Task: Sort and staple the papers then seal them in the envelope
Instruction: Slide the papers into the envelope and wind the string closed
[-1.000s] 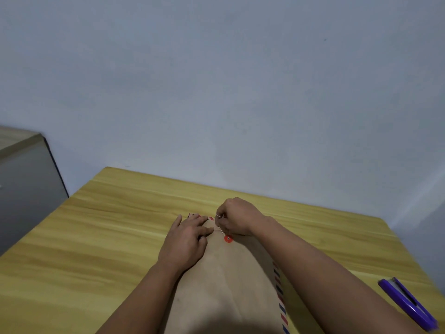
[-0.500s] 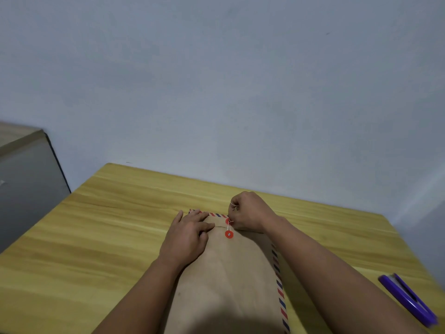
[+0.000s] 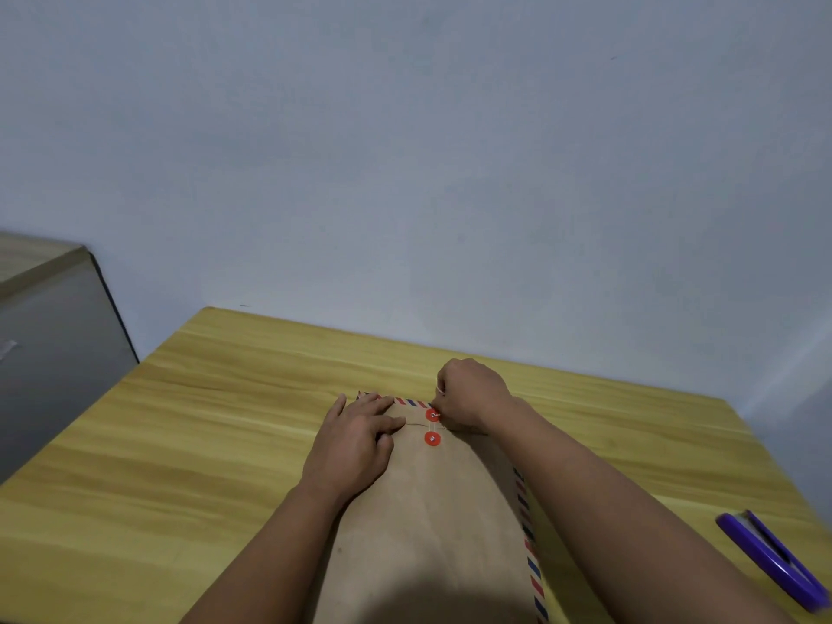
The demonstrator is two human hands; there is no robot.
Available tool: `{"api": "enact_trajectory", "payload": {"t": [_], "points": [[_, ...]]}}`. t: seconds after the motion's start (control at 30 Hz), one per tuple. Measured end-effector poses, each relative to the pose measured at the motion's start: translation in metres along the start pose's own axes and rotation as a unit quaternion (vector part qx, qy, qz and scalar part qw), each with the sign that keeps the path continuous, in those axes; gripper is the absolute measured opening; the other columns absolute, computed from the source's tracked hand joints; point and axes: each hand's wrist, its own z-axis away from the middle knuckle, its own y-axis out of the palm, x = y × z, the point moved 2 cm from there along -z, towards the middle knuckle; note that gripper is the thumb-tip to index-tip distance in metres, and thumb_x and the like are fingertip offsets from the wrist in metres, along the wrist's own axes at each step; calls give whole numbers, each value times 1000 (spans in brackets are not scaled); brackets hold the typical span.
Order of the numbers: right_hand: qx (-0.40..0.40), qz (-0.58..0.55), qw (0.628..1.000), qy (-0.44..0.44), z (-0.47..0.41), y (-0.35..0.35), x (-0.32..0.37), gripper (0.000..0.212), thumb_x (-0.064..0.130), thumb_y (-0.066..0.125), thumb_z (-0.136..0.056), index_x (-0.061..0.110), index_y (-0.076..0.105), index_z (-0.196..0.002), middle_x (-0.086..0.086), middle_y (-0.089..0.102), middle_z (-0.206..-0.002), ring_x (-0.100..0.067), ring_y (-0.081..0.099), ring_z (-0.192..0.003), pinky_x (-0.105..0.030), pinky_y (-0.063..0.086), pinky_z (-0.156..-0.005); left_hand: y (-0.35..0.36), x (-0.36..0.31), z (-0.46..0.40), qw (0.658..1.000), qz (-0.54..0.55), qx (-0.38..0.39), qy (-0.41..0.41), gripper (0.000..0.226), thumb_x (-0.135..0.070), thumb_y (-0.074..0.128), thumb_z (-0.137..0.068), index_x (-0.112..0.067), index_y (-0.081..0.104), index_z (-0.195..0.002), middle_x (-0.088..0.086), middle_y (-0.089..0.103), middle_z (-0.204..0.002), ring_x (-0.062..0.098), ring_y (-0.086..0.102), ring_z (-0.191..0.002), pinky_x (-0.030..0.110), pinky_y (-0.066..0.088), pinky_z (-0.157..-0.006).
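Two red buttons (image 3: 432, 426) on the brown envelope (image 3: 427, 524), mid table (image 3: 202, 421) w/ flap folded. Left hand (image 3: 353, 441) presses flat; right hand (image 3: 470, 391) grip pinches string (thin, hard to see). Purple stapler (image 3: 774, 558) near right edge.

So the background stuff here: there's a wooden table (image 3: 216, 434) with a yellowish, streaky grain, taking up the whole lower half of the shot. Its far edge sits right up against a plain pale grey-blue wall (image 3: 405, 173), which fills everything above. Off to the far left, just beside the table's left corner, there's a grey cabinet (image 3: 49, 353) with a light wood-tone top and a dark front edge. Something small and pale is stuck on its side, too blurry to make out. A couple of tiny dark specks mark the wall.
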Motion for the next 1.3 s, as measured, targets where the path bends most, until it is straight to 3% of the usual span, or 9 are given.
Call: {"api": "enact_trajectory", "payload": {"t": [0.17,0.33,0.47,0.6,0.7,0.87,1.0,1.2,1.3], "points": [[2,41,999,-20,-1,2,25,12,16,63,-87,14,66,-99,-5,69,-101,-29,61,-85,-33,44,-72,1,1,0,1000,-2,8,0,49,-25,41,-88,-37,68,-127,-11,50,-152,11,31,-149,45,11,-126],[-37,69,996,-41,17,13,36,11,16,57,-95,18,54,-84,-5,59,-86,-32,50,-82,-37,35,-77,2,1,0,1000,3,4,1,44,-20,47,-92,-36,68,-127,-11,49,-152,11,31,-149,45,11,-126],[-76,69,991,-85,41,22,24,23,23,51,-102,18,62,-83,-3,67,-88,-31,60,-86,-41,33,-81,2,2,0,1000,8,1,2,44,-20,47,-91,-36,69,-125,-9,51,-151,12,33,-148,46,12,-126],[-110,134,972,-156,68,30,8,22,20,57,-96,21,67,-77,2,62,-77,-27,60,-69,-40,28,-74,2,2,0,1000,7,4,-1,46,-23,45,-89,-37,68,-126,-10,50,-152,11,33,-148,46,12,-126],[-112,187,960,-174,80,33,-7,24,16,72,-83,23,61,-63,6,54,-62,-24,53,-56,-37,28,-67,1,2,-1,1000,3,8,-3,47,-25,43,-89,-37,68,-127,-11,50,-151,12,33,-148,45,11,-126],[-102,251,937,-219,98,27,-8,26,12,62,-90,18,60,-65,3,46,-60,-24,46,-55,-41,26,-71,1,2,-1,1000,1,9,-4,43,-23,47,-92,-37,68,-127,-11,50,-152,11,32,-149,45,11,-126],[-82,278,933,-214,107,24,5,25,7,59,-88,17,55,-65,0,45,-63,-27,41,-55,-44,13,-73,2,2,-2,1000,-3,14,-5,43,-24,47,-92,-38,67,-128,-11,48,-153,10,30,-149,45,10,-126],[-53,261,941,-210,108,20,27,35,1,52,-87,15,33,-62,-6,54,-71,-28,47,-63,-45,18,-77,2,3,-2,1000,7,16,-8,48,-26,43,-88,-37,67,-128,-11,50,-152,11,32,-149,44,10,-126],[-39,235,952,-193,99,21,35,25,4,54,-90,16,47,-69,-4,56,-76,-28,49,-69,-46,25,-80,2,3,-1,1000,15,13,-7,50,-27,41,-86,-36,69,-126,-9,51,-151,12,33,-148,45,11,-126]]}}
